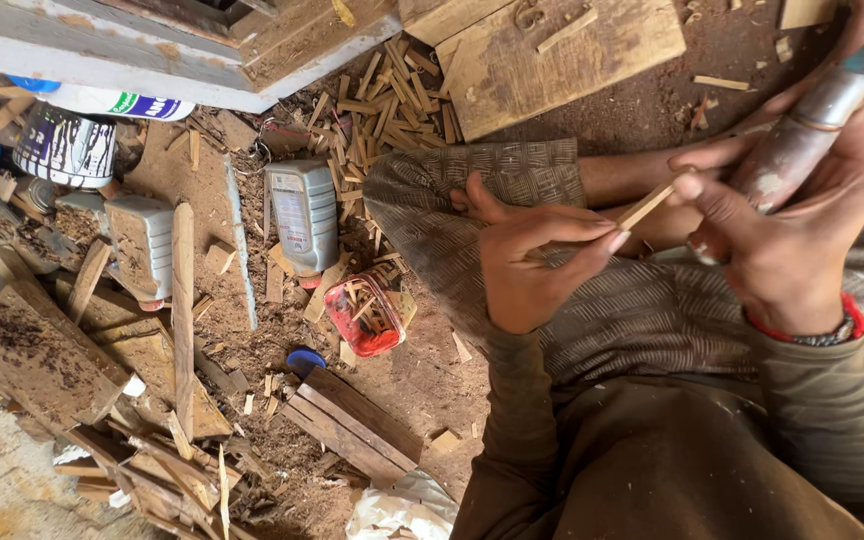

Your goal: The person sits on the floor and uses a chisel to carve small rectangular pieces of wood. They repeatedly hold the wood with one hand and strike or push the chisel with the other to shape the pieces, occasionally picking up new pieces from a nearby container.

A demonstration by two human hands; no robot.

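Note:
My left hand (pixel 532 262) pinches a thin pale wooden stick (pixel 645 207) between thumb and fingers, over my knee in patterned cloth. My right hand (pixel 787 230) is wrapped around a worn tool handle (pixel 802 140) with a metal collar and a blue upper end; its forefinger rests on the stick's far tip. The tool's working end is hidden behind the hand. A red bracelet sits on the right wrist.
On the dirt floor lie a red plastic container (pixel 364 315) holding small sticks, a grey plastic bottle (pixel 304 215), a pile of cut sticks (pixel 382 105), a wooden board (pixel 552 55), a paint can (pixel 64 147) and scrap planks (pixel 352 420).

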